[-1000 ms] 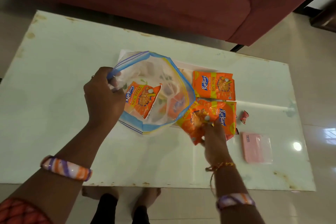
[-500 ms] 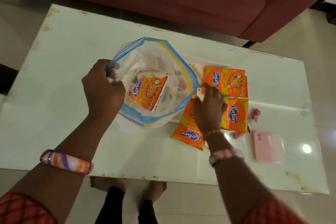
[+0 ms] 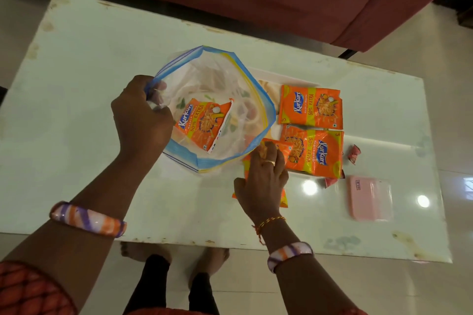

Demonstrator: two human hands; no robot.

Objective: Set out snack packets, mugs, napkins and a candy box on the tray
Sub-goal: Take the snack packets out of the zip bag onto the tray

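Four packets: orange snack packets, glossy, yellow band
Two on tray (image 3: 284, 77): upper packet (image 3: 311, 108), lower packet (image 3: 313, 152), flat, side by side
Bag (image 3: 217, 110): clear, blue rim, one packet (image 3: 203, 125) inside
Left hand (image 3: 142, 115): fingers pinch the bag's rim
Right hand (image 3: 261, 181): fingers grip fourth packet (image 3: 277, 151) at the tray's near edge
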